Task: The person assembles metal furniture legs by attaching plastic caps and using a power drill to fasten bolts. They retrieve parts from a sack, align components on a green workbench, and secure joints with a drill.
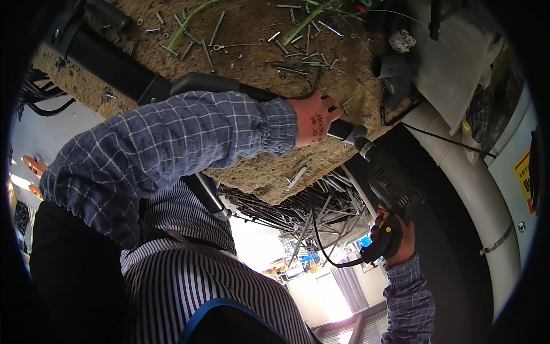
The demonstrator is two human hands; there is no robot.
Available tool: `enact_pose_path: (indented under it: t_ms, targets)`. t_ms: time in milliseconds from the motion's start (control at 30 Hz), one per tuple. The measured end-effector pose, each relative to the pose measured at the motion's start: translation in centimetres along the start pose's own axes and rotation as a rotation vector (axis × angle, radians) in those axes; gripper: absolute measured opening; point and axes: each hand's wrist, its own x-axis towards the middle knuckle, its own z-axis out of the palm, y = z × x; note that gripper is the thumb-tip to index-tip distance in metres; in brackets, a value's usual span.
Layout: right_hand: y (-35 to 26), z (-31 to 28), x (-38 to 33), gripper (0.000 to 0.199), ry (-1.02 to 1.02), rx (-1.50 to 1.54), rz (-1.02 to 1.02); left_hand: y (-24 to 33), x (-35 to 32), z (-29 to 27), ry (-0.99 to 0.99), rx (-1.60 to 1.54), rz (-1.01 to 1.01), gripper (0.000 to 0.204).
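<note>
My left hand (312, 117), in a reddish glove with a blue checked sleeve, grips the end of a black metal tube (206, 83) lying across a brown fibrous board (252, 166). My right hand (398, 243) holds the handle of a black power drill (395, 192). The drill's chuck (362, 143) points up at the tube end right beside my left hand. A black cable (329, 255) hangs from the drill handle.
Several loose screws and bolts (298, 57) and green strips (192, 20) are scattered on the board. A grey pipe fitting (394, 71) sits at its right edge. A wide white curved pipe (475, 178) runs down the right. A stack of metal rods (321, 206) lies beyond the board.
</note>
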Motion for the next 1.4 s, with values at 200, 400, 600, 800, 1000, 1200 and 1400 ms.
enact_pose_path:
  t_ms: [200, 400, 600, 800, 1000, 1200, 1400]
  targets:
    - [1.0, 2.5, -0.4, 0.045, 0.084, -0.223, -0.124, 3.0, 1.7, -1.0, 0.024, -0.076, -0.296, 0.045]
    - [1.1, 4.8, -0.7, 0.031, 0.180, -0.506, -0.234, 6.8, 4.6, -1.1, 0.268, -0.462, -0.921, 0.043]
    - [1.2, 3.9, -0.2, 0.025, 0.200, -0.532, -0.204, 9.1, 6.9, -0.9, 0.712, -0.980, -1.197, 0.041]
    - [1.0, 3.5, 0.1, 0.016, 0.279, -0.633, -0.273, 8.2, 6.1, -0.8, 1.285, -2.131, -0.993, 0.042]
    - [0.4, 2.6, 0.2, 0.019, 0.356, -1.067, -0.404, 6.9, 5.5, -0.4, 1.241, -2.181, -0.963, 0.046]
    - [-0.7, 1.5, 0.1, 0.041, 0.461, -1.945, -0.874, 3.3, 2.4, 0.0, 1.235, -3.314, -0.131, 0.051]
    - [-0.7, 1.7, 0.1, 0.041, 0.418, -1.819, -0.784, 6.2, 5.5, 0.0, 1.995, -3.572, 0.886, 0.049]
